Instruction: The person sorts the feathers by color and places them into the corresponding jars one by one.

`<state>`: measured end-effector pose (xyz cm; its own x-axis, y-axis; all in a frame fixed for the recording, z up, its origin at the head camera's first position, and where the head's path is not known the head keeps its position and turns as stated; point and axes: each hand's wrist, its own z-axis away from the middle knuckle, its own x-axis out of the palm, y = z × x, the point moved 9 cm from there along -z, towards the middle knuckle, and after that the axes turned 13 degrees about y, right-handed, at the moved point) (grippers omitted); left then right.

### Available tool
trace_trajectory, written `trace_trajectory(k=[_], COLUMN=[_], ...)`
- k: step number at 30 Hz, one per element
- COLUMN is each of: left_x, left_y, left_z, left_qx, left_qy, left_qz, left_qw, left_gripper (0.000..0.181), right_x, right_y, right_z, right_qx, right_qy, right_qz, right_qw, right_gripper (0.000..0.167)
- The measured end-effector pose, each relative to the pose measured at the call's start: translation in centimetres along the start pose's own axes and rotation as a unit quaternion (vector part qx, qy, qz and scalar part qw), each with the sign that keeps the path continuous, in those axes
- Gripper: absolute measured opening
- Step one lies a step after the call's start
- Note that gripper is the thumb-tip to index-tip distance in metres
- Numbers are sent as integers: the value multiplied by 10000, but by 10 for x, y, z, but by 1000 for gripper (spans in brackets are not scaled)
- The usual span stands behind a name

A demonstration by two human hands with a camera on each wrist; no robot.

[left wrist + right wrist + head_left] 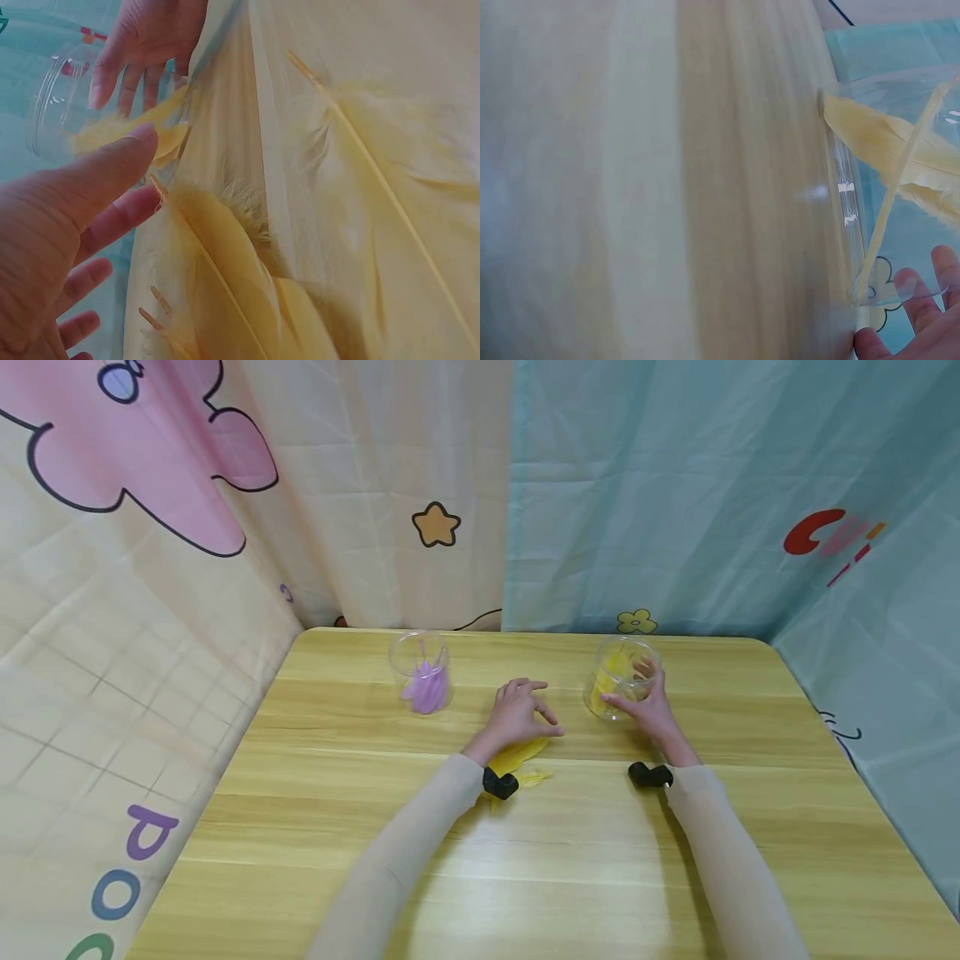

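Note:
On the right of the head view, my right hand holds a clear cup with yellow feathers inside. The right wrist view has its fingers at the cup wall, beside feathers. My left hand hovers left of that cup, over loose yellow feathers on the table. Up close in the left wrist view, the left hand's thumb and fingers are parted, near the quill end of a yellow feather; contact is unclear. Another large feather lies to its right.
A second clear cup holding purple feathers stands at the table's back left. The wooden table meets patterned curtains at its back edge. Black wrist devices sit at both cuffs.

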<state>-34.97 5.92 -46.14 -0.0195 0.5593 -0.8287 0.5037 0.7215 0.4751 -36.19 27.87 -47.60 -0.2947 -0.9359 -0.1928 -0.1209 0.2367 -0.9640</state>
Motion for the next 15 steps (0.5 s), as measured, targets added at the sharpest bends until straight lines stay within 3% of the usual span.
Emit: trace_trajectory(k=[8, 15], left_x=[2, -2], left_y=[0, 0], left_z=[2, 0], left_qx=[207, -109], left_qy=[-22, 94], left_qz=[-280, 176], left_qw=[9994, 9997], left_gripper=[17, 18], right_x=[2, 2], right_y=[-23, -23], right_z=[11, 11], right_qx=[108, 86], right_qy=[-79, -57], right_qz=[-175, -152], right_qw=[9998, 9998], right_gripper=[97, 96])
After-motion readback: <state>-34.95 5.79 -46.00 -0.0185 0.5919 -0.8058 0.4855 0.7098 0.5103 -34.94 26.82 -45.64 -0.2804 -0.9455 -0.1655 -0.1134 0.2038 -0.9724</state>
